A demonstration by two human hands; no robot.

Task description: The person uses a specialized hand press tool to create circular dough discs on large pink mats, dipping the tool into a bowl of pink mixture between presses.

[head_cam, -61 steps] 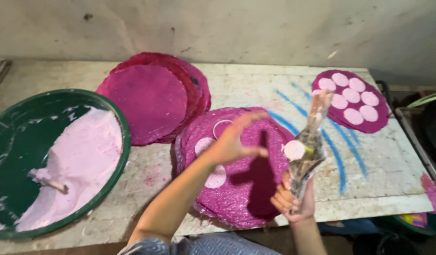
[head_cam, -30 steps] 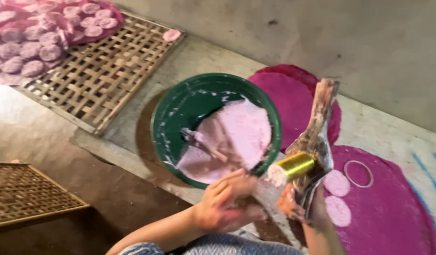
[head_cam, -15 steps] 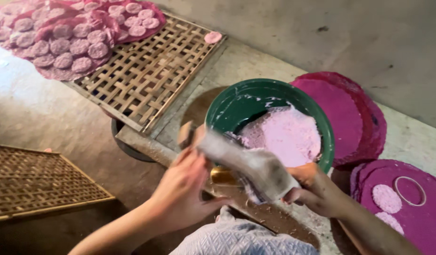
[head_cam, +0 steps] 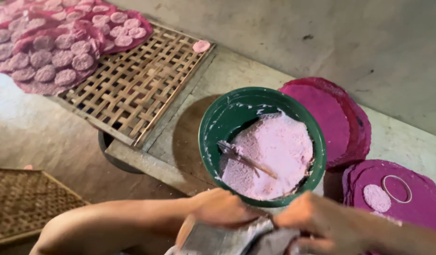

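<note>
Woven bamboo tray [head_cam: 133, 89] lies at ten o'clock from the green bowl [head_cam: 218, 125], its far end carrying a pink mesh sheet [head_cam: 48, 71] of round cakes. Magenta mats [head_cam: 338, 118] are stacked at three o'clock on the bench [head_cam: 237, 71]. The bowl holds pale pink paste [head_cam: 279, 151] and a stick [head_cam: 248, 160]. At six o'clock, the left hand [head_cam: 220, 208] and right hand [head_cam: 312, 222] have fingers closed on a crumpled grey bag [head_cam: 227, 238].
</note>
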